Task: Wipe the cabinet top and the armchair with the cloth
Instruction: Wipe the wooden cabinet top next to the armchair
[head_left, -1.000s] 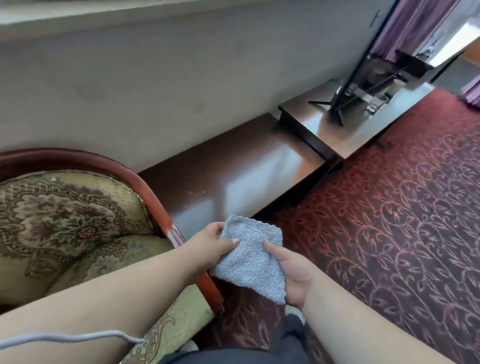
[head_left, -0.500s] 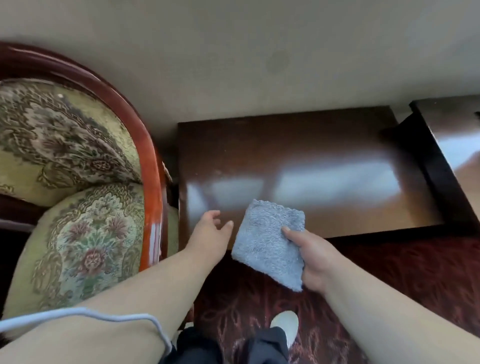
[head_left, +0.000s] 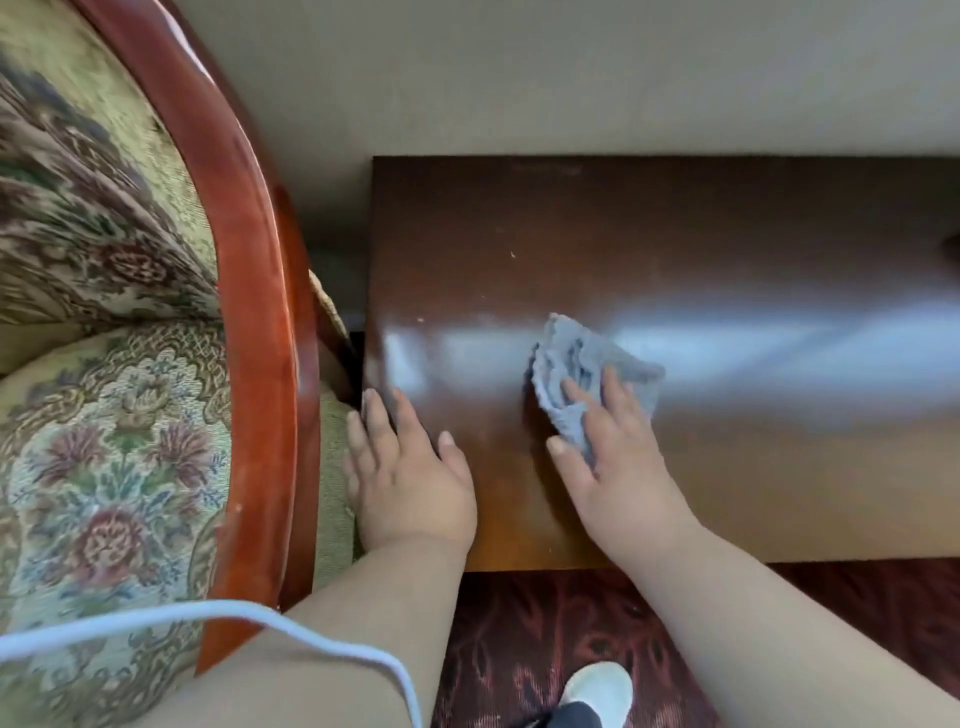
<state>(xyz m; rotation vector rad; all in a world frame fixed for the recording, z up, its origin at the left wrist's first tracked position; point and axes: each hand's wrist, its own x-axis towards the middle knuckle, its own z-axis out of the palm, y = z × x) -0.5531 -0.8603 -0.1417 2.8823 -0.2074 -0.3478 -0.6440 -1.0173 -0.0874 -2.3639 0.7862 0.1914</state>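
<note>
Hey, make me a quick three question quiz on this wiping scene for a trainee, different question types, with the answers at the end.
1. True or false: the grey cloth lies on the armchair seat.
2. Which hand presses the cloth onto the cabinet top? A) left hand B) right hand C) both
3. Fill in: the left hand rests flat at the cabinet top's ____ edge, beside the armchair.

Key: 1 false, it is on the cabinet top. 2 B. 3 left.

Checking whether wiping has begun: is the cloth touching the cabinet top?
Touching. The head view shows the right hand pressing the bunched grey cloth flat onto the cabinet top, with no gap or shadow between them.
</note>
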